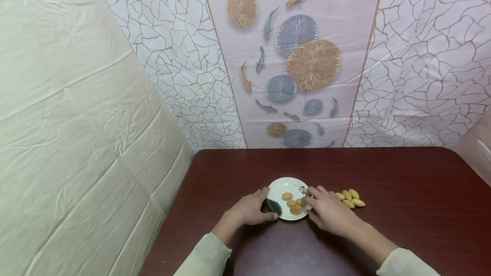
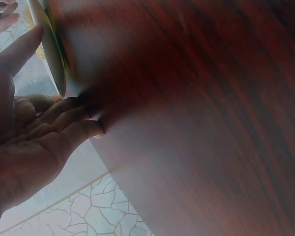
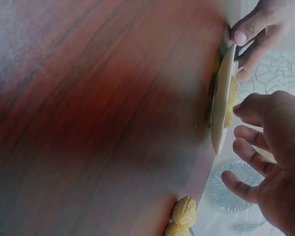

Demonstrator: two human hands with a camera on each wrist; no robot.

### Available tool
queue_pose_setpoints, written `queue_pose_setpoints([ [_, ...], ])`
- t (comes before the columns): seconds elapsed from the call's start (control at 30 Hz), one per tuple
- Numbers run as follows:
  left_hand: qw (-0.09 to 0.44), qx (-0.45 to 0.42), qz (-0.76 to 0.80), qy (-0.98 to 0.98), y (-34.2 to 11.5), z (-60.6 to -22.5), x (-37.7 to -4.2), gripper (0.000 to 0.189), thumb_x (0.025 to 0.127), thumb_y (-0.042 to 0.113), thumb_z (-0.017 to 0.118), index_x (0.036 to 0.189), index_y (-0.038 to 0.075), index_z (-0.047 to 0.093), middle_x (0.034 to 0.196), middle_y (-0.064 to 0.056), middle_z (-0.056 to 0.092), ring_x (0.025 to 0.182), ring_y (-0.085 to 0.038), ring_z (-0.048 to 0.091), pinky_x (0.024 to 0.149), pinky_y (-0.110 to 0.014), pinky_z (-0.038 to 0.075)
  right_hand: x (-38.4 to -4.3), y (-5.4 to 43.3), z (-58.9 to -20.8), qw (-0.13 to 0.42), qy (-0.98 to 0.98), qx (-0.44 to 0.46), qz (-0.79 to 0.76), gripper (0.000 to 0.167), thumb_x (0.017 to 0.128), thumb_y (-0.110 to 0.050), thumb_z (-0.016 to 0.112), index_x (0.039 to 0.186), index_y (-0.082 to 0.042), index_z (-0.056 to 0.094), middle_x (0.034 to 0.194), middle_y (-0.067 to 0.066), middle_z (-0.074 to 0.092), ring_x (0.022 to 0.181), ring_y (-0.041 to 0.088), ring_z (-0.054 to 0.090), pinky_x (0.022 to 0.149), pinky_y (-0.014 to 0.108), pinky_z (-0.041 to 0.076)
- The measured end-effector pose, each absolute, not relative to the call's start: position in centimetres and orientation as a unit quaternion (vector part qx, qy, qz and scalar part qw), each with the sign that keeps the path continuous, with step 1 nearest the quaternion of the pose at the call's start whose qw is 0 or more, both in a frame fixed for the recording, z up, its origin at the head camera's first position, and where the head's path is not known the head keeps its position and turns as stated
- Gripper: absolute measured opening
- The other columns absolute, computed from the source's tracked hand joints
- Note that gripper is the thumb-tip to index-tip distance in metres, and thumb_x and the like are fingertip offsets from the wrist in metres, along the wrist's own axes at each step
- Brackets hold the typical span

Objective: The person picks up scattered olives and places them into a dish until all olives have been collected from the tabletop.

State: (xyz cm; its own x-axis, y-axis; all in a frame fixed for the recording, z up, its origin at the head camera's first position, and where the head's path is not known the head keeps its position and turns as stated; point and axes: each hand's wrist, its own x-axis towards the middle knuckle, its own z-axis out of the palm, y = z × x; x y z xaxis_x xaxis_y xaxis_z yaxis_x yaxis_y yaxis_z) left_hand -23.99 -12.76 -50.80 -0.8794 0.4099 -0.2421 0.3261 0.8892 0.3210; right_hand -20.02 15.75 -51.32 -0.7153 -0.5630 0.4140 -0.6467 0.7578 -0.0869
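Tan front nut [image 1: 296, 210], long axis sideways

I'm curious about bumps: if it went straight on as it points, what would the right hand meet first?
Probably the nearest yellow-brown piece on the plate, just ahead of the right hand, though depth is hard to judge.

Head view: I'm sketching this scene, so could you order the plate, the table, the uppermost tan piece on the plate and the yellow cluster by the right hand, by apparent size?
Largest to smallest:
1. Table
2. Plate
3. Yellow cluster, taken as a whole
4. Uppermost tan piece
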Motion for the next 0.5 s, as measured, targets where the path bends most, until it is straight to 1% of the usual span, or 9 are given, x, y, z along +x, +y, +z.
queue_pose_setpoints([
  [0.13,0.152,0.193,0.136,0.960,-12.76,-50.83,-24.00,0.102,0.097,0.062,0.077,0.175,0.013,0.031,0.174,-0.018,0.047,0.157,-0.036,0.052,0.127,-0.047,0.047,-19.99,15.83,-51.21,0.184,-0.919,0.328,0.114,0.028,0.086,-0.012,0.091,0.109,-0.020,0.077,0.110,-0.006,0.063,0.098,0.016,0.059,0.069,0.035,0.052],
  [0.3,0.153,0.192,0.137,0.960,-12.77,-50.84,-23.99,0.102,0.097,0.062,0.078,0.175,0.013,0.031,0.174,-0.018,0.047,0.157,-0.036,0.052,0.127,-0.047,0.047,-19.96,16.01,-51.22,0.182,-0.920,0.327,0.118,0.026,0.087,-0.013,0.090,0.109,-0.019,0.078,0.109,-0.006,0.063,0.097,0.016,0.058,0.069,0.036,0.053],
  [0.5,0.156,0.188,0.138,0.960,-12.71,-50.82,-24.01,0.103,0.098,0.062,0.077,0.175,0.014,0.030,0.175,-0.018,0.046,0.158,-0.035,0.051,0.128,-0.048,0.046,-19.86,16.24,-51.41,0.182,-0.922,0.318,0.127,0.018,0.092,-0.022,0.089,0.107,-0.018,0.079,0.110,-0.004,0.065,0.100,0.018,0.060,0.075,0.049,0.062],
])
